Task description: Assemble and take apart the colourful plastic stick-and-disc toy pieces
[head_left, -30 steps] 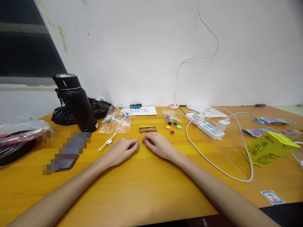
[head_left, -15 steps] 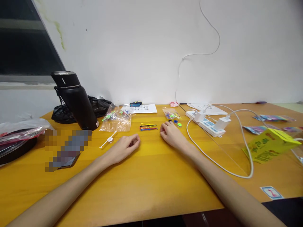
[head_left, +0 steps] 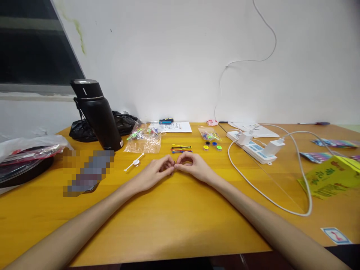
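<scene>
My left hand and my right hand meet at the middle of the yellow table. Their fingertips touch in a pinch. Both hands have curled fingers, and whatever sits between them is too small to make out. Just beyond the hands lie thin coloured sticks. To their right are small round discs in black, blue, yellow and green. A white stick with a disc on it lies left of my left hand.
A black flask stands at the back left beside a black bag. Clear plastic bags and a paper sheet lie behind. A power strip with chargers and a looping white cable fills the right. A yellow packet lies far right.
My right hand reached out to the coloured discs and came back to meet my left hand. The red disc no longer lies among the others. The view shifted slightly.
</scene>
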A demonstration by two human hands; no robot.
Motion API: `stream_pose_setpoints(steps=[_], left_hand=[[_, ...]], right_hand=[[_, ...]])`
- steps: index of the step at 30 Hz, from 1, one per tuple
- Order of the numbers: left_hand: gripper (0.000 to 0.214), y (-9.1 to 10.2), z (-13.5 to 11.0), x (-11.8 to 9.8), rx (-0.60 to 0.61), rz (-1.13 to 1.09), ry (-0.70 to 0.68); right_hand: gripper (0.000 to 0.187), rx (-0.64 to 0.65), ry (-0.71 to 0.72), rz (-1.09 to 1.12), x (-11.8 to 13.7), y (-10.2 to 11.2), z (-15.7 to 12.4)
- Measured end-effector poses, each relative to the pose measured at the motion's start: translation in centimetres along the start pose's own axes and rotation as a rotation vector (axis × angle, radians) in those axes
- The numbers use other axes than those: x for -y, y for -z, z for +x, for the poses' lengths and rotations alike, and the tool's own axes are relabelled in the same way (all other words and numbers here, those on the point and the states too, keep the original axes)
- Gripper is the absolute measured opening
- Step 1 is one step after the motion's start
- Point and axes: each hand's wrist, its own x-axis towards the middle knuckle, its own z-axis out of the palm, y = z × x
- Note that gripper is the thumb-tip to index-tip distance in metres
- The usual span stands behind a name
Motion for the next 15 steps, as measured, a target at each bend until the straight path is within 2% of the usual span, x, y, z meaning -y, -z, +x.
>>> stream_pose_setpoints(steps=[3,6,8,11,15], left_hand=[[0.029,0.0,0.2,0.1,-0.007,-0.087,0.02],[0.03,-0.1,0.5,0.6,-0.043,-0.22,0.067],[0.029,-0.2,0.7,0.9,-0.086,-0.272,0.084],[0.029,-0.3,1.0,1.2,-0.143,-0.354,0.104],[0.03,-0.3,0.9,0.8,-0.168,-0.456,0.165]], right_hand=[[0.028,-0.064,0.018,-0.126,-0.1,0.8,0.2],[0.021,-0.278,0.109,-0.456,-0.6,2.5,0.4],[0.017,-0.365,0.142,-0.679,-1.1,3.6,0.3],[0.02,-0.375,0.106,-0.876,-1.6,4.5,0.2],[0.016,-0.343,0.095,-0.959,-2.0,4.7,0.2]])
